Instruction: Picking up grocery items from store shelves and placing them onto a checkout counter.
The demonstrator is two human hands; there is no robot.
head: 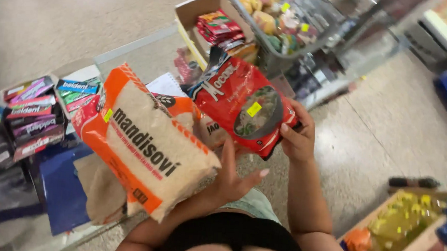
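Right hand (298, 139) grips red packet (242, 103) (tilted)
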